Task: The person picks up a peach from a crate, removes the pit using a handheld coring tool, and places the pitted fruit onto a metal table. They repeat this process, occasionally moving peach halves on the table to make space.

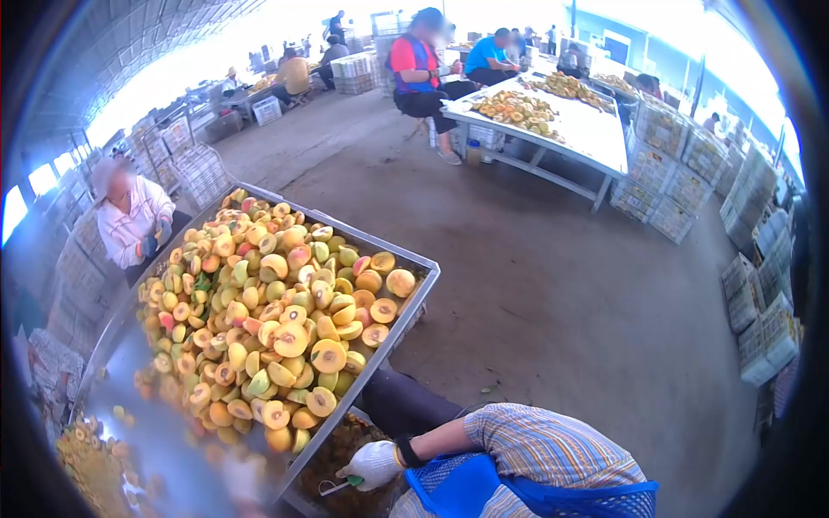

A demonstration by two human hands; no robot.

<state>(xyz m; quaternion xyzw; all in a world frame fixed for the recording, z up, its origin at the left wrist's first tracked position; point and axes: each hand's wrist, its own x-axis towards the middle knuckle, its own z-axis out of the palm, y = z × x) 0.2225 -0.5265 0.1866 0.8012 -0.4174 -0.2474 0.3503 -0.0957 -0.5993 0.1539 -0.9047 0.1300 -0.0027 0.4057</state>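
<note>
My right hand, in a white knitted glove with a dark band at the wrist, is closed around a small green-handled tool with a bent metal wire end. It is low beside the near edge of the metal-rimmed table, above a dark, shadowed space. My left hand shows only as a whitish blur at the bottom, over the table; its fingers cannot be made out. Close by lies a large heap of halved yellow peaches, several with pits or brown hollows showing.
Smaller pieces lie at the table's lower left. Across from me, a gloved person in a light jacket stands by the heap. Another fruit-covered table has people seated beside it. Stacked crates line the right; concrete floor lies between.
</note>
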